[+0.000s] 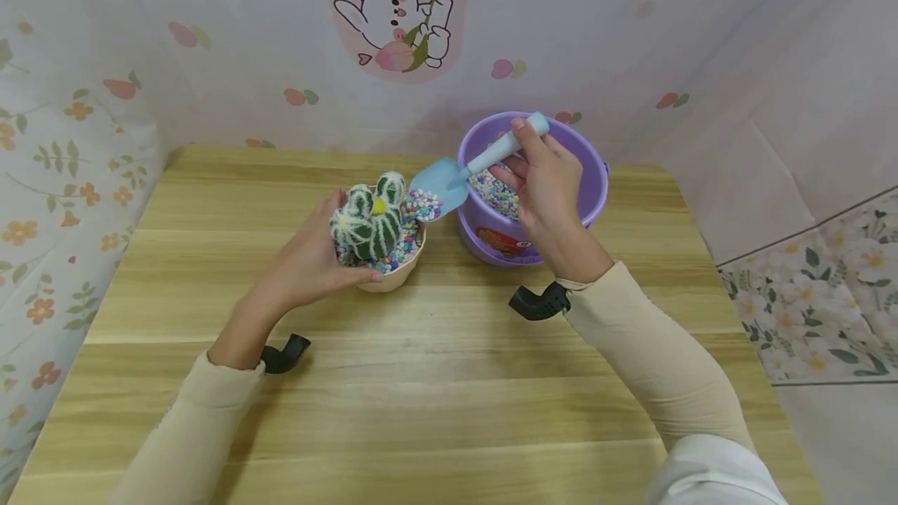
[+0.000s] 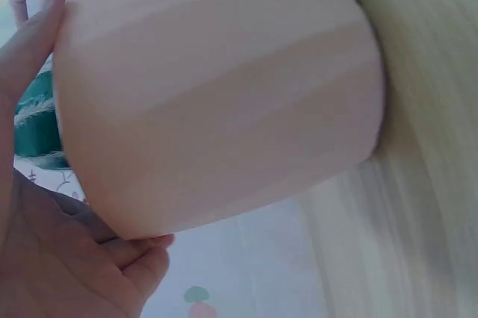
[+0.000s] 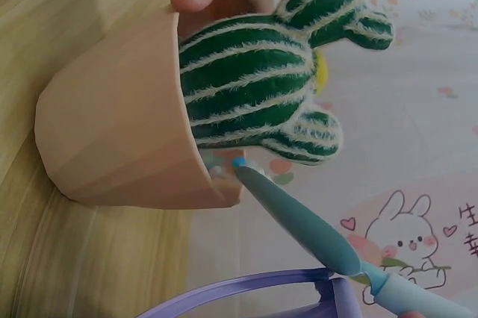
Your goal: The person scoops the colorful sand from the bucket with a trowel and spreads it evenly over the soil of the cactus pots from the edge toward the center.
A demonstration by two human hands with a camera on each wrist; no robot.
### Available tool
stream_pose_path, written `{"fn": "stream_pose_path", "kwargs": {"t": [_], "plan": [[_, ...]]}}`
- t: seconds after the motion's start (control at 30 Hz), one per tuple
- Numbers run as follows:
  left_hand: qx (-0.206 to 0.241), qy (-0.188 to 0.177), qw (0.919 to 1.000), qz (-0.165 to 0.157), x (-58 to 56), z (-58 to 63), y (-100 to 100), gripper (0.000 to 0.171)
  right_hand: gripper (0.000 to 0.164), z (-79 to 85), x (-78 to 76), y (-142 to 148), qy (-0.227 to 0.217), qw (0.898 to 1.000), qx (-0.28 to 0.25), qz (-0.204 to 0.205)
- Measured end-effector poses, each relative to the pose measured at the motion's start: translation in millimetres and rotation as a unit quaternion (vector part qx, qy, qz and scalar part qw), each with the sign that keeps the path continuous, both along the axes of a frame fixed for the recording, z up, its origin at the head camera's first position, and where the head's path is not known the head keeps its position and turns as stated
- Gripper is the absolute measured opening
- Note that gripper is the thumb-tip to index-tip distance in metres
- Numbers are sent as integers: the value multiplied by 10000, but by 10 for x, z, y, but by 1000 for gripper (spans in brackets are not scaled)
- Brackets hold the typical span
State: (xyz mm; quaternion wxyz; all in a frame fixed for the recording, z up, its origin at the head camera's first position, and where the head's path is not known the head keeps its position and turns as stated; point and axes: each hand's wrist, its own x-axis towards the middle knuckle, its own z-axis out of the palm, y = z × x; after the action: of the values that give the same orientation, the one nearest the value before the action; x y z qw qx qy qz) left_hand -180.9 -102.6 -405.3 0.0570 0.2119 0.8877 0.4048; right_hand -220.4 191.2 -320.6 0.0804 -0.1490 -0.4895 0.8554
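Note:
My left hand [image 1: 305,259] grips a pale peach flowerpot [image 1: 394,277] near its rim, thumb at the front and fingers behind. In it stands a green toy cactus [image 1: 375,236] with fuzzy white stripes and a yellow flower, amid colourful pebbles [image 1: 407,248]. The handle of a light blue toy shovel [image 1: 449,181] is in my right hand [image 1: 550,185], pinched between thumb and fingers. Its blade, carrying pebbles, tilts down over the pot's right rim. In the right wrist view the shovel [image 3: 299,217] tip overlaps the rim opening, with a blue pebble at it.
Just right of the pot, a purple bucket [image 1: 592,178] with more pebbles [image 1: 496,195] inside stands under my right hand. Both rest on a wooden table [image 1: 421,396]. Behind hangs a printed curtain [image 1: 245,37] with a rabbit picture.

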Motion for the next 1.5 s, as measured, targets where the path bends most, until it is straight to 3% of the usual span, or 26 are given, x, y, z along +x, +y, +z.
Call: {"fn": "stream_pose_path", "kwargs": {"t": [0.2, 0.43, 0.83, 1.0, 1.23, 1.5], "plan": [[167, 80, 9994, -303, -54, 49, 15, 106, 33, 1, -11, -7, -7, 10000, -13, 0], [369, -40, 9958, -834, -152, 69, -35, 110, 40, 17, -16, -23, 47, 10000, -45, 20], [469, -289, 9852, -1626, -276, 95, -108, 104, 24, 32, -11, -110, 244, 9996, -11, 131], [520, -570, 9822, -1711, -252, 177, -102, 100, 30, 30, 12, -120, 209, 9993, 51, 302], [723, -483, 9780, -1898, -137, 401, -24, 101, 26, 21, 28, -115, 258, 9992, 102, 303], [665, -597, 9804, -1758, -102, 403, -24, 99, 19, 23, 33, -104, 414, 9985, 79, 344]]}}
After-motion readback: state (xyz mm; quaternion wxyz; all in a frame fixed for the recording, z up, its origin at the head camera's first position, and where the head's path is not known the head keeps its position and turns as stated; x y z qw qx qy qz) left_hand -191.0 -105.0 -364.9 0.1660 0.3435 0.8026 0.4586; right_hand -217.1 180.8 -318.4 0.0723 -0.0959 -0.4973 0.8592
